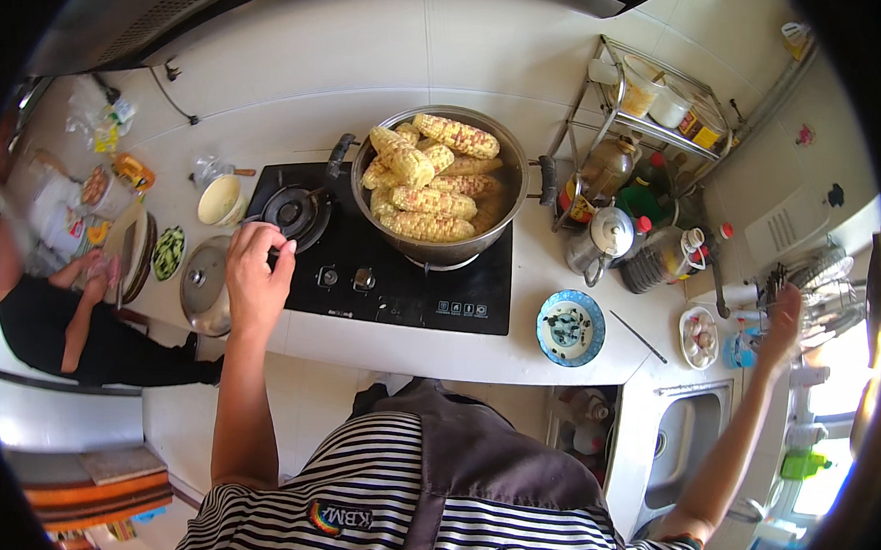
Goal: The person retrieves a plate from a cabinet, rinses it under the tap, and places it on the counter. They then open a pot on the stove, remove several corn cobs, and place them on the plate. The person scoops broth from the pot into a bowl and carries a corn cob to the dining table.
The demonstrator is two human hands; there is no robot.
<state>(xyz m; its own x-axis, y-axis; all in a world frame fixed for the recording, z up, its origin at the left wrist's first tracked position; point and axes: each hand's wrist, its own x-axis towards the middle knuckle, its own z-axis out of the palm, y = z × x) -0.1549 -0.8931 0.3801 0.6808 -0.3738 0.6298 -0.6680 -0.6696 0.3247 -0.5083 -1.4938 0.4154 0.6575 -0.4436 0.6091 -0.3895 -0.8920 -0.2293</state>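
My left hand (258,271), loosely curled with a gap between thumb and fingers, hovers over the left edge of the black gas hob (410,296). Nothing shows in it. Partly behind it lies a pot lid (203,283) with a glass top. My right hand (781,319) reaches far right, beside hanging metal utensils (827,292); whether it grips one is unclear. A large steel pot (442,247) on the right burner holds several corn cobs (436,201), heaped above its rim. Left of it, the other burner (292,209) is bare.
A blue-rimmed bowl (571,329), a thin dark stick (638,337) and a dish of garlic (699,338) stand right of the hob. Bottles (659,259) crowd below a metal rack (668,130). A sink (687,441) lies front right. Another person (62,325) works at the left counter.
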